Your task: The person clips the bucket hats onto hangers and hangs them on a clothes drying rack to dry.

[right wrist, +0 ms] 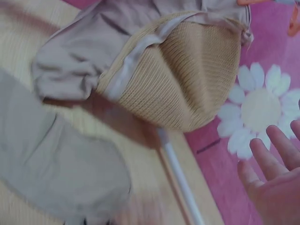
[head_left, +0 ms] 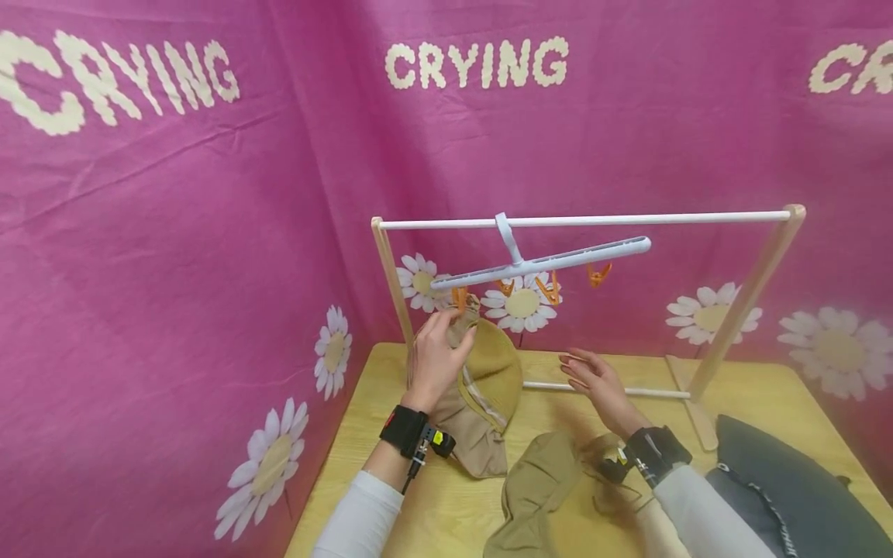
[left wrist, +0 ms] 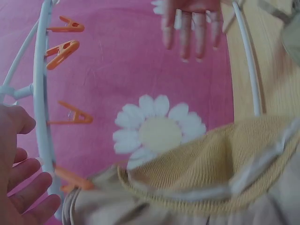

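Observation:
A light blue hanger [head_left: 579, 254] hangs tilted from the rack's white bar, with several orange clips [head_left: 547, 291] along it. At its lower left end, an orange clip [left wrist: 72, 178] grips the edge of a beige sun hat [right wrist: 183, 70] with a woven straw underside, which hangs down from it. My left hand [head_left: 439, 349] is beside this clip and the hat's top, its fingers apart and loosely bent, nothing between them. To the right of the hat, my right hand [head_left: 600, 387] hovers over the table with fingers extended and holds nothing.
A khaki hat [head_left: 537, 480] lies on the wooden table [head_left: 439, 511] at the front, partly behind my right forearm. A dark grey hat [head_left: 795, 480] lies at the right. The rack's wooden post [head_left: 746, 302] and foot stand at the right, with a pink curtain [head_left: 628, 139] behind.

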### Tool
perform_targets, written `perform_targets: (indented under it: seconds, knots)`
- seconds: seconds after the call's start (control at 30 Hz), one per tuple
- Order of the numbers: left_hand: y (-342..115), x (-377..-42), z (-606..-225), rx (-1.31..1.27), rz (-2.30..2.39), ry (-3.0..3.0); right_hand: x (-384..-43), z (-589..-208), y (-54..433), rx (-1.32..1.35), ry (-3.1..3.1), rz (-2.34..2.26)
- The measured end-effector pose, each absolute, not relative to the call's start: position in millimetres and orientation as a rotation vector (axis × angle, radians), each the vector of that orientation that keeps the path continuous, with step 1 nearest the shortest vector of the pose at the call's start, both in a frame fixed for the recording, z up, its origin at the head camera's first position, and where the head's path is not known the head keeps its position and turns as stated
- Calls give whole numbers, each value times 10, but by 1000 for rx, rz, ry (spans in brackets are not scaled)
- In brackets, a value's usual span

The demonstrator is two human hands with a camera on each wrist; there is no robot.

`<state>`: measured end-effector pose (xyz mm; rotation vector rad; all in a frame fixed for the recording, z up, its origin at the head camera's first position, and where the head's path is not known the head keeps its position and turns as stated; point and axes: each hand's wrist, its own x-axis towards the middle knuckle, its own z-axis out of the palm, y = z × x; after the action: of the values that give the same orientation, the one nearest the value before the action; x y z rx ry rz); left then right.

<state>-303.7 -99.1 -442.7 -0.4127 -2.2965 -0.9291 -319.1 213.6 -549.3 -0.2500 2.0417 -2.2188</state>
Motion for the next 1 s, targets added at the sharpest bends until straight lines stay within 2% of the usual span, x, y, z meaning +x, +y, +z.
perform_targets:
  seconds: [0.23,0.5,0.77,1.0]
  knots:
    - [-746,-3272,-4351,-413,-1184,-2450,-3030,-5639,2470,-226,2226,-2014]
    - [-420,-3553,-4365,-367,-1928,-2346,-2777,-5799,2801,-172,2447,-1707]
    - [-176,-3758,-4406,-295,-2103,-2177,-2553,-5914,2998,-102,2505,-1632]
    - [-78,-3835,-4384,-272,-2141,-2117,-2448,-5994,3093,88,2346,-1640]
